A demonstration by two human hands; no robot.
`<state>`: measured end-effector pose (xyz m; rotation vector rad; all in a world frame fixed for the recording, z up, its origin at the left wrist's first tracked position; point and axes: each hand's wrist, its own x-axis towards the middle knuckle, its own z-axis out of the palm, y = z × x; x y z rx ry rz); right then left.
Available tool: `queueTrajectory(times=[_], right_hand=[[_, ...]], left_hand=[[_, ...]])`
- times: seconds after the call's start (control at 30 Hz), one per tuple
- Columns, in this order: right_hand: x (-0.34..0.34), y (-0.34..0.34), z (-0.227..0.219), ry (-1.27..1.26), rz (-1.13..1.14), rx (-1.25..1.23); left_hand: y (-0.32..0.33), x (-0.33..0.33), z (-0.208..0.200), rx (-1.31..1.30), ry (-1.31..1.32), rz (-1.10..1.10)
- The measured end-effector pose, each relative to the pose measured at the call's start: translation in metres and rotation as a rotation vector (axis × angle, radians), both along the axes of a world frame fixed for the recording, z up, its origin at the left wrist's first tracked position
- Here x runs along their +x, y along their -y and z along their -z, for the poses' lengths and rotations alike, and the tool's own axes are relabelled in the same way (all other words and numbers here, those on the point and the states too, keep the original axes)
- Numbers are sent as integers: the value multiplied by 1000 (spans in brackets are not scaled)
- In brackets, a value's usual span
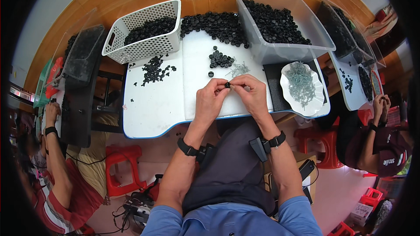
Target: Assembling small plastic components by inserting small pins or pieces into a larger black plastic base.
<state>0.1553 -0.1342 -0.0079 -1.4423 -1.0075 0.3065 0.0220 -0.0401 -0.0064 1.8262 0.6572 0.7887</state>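
Your two hands meet above the near middle of the white surface (153, 105), and between their fingertips you hold one small round black plastic cap (227, 85). The cap is too small to show which way its open side faces, and being round it shows no clear long axis. Your left hand (211, 100) pinches it from the left with thumb and forefinger nearly closed, its other fingers curled under; this grip is grasping the cap. Your right hand (250, 94) closes in from the right, fingertips touching the cap or something tiny at it; what lies between those fingers cannot be made out. Just beyond your hands lies a small heap of thin grey-green metal springs (239, 69), and beside it a cluster of loose black caps (220, 59). To your right a white scalloped dish (316, 105) holds more springs. Farther back stand a white perforated plastic basket (148, 46) and a clear plastic tub (280, 52), both holding black caps.
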Motion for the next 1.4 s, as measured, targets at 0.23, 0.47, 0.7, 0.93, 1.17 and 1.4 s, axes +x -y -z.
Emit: queueTrajectory(times=[0.23,0.47,0.7,0.93,1.17,1.4], right_hand=[[-5,0,-4,153,46,13],[-7,0,-3,249,66,44],[-10,0,-5,334,77,32],[-13,1,-7,401,75,32],[-8,0,-4,109,70,12],[0,-3,8,-55,335,46]], left_hand=[[0,-1,-2,25,-5,-5],[-1,-1,-1,-1,-21,-11],[-12,-6,-3,-33,-41,77],[-24,-6,-2,-366,7,216],[-23,-9,-8,-362,-16,182],[-14,-6,-5,-229,-45,100]])
